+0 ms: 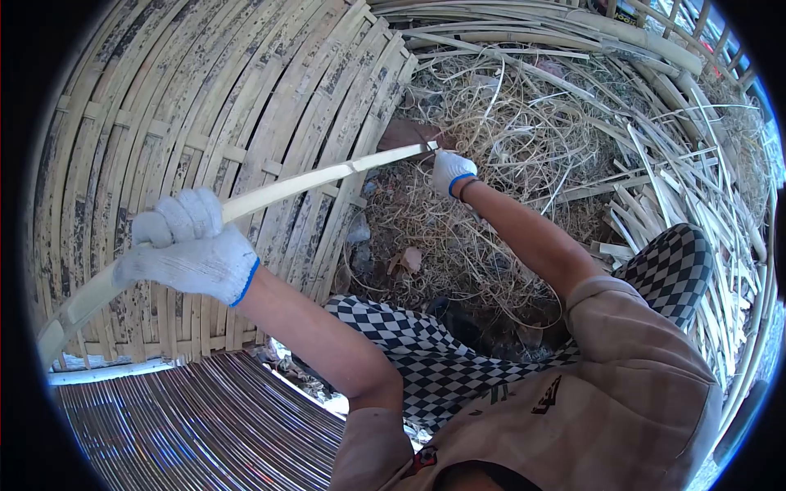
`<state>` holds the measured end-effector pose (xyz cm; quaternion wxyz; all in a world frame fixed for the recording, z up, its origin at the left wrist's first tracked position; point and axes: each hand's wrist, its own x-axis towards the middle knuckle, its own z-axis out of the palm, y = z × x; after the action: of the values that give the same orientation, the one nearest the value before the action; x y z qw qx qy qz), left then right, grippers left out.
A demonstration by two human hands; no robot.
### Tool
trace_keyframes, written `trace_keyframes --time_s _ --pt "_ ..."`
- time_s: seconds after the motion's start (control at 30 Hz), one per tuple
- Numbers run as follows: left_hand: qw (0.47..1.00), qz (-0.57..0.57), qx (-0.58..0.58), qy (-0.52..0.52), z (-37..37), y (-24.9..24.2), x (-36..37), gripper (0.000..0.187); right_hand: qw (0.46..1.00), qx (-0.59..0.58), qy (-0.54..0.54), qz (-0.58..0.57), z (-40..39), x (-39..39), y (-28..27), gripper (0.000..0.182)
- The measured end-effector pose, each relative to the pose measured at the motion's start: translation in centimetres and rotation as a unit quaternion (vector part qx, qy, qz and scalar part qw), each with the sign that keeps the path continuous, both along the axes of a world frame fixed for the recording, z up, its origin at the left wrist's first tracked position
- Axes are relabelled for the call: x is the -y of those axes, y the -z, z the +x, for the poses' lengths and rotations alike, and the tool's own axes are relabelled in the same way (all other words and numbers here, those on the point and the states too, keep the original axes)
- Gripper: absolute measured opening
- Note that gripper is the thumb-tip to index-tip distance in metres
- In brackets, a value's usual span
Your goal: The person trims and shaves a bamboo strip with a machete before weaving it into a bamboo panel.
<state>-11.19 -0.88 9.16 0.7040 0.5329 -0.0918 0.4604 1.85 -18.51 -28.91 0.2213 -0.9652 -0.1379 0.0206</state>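
Observation:
A long pale bamboo strip (295, 185) runs slantwise from the lower left toward the middle of the head view. My left hand (192, 245), in a white knitted glove with a blue cuff, is closed around it. At the strip's far end is my right hand (452, 170), gloved alike, with its fingers closed. Something small and dark shows between that hand and the strip tip, too small to name. Just behind the tip lies a flat reddish-brown piece (407, 134), partly covered by the strip.
A woven bamboo panel (205, 106) stands at the left. Curly shavings (524, 139) cover the ground ahead. Split bamboo strips (688, 196) are heaped at the right, and long poles (589, 29) lie at the back. A slatted dark surface (196, 417) is at lower left.

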Motion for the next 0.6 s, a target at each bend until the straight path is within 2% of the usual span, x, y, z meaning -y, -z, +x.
trace_keyframes --time_s 0.03,0.13,0.17,0.27,0.37,0.5,0.6 --pt "1.000 0.010 0.002 0.021 -0.1 0.0 -0.6 0.070 0.999 -0.008 -0.011 -0.031 0.7 -0.3 -0.6 0.015" --pt "1.000 0.012 0.005 0.028 0.3 0.3 -0.6 0.072 0.998 -0.009 -0.019 0.067 -2.3 0.5 -3.3 0.021" --pt "1.000 0.011 0.010 0.021 0.4 0.1 -0.4 0.072 0.997 -0.021 -0.018 0.066 -3.4 0.7 -4.1 0.023" --pt "0.998 -0.001 -0.022 -0.054 0.6 -0.2 0.1 0.074 0.995 -0.084 0.057 0.014 -2.9 2.4 3.3 0.025" --pt "0.979 0.027 0.075 0.187 0.7 0.8 -2.4 0.074 0.989 -0.128 0.075 0.013 -1.0 3.3 5.5 0.030" --pt "0.953 0.018 0.101 0.285 0.9 0.4 -2.1 0.074 0.982 -0.185 0.016 0.026 -1.2 3.7 0.8 0.032" --pt "0.913 0.054 0.114 0.388 2.1 0.2 -2.2 0.073 0.986 -0.096 0.051 0.124 -6.4 3.4 -6.5 0.027"
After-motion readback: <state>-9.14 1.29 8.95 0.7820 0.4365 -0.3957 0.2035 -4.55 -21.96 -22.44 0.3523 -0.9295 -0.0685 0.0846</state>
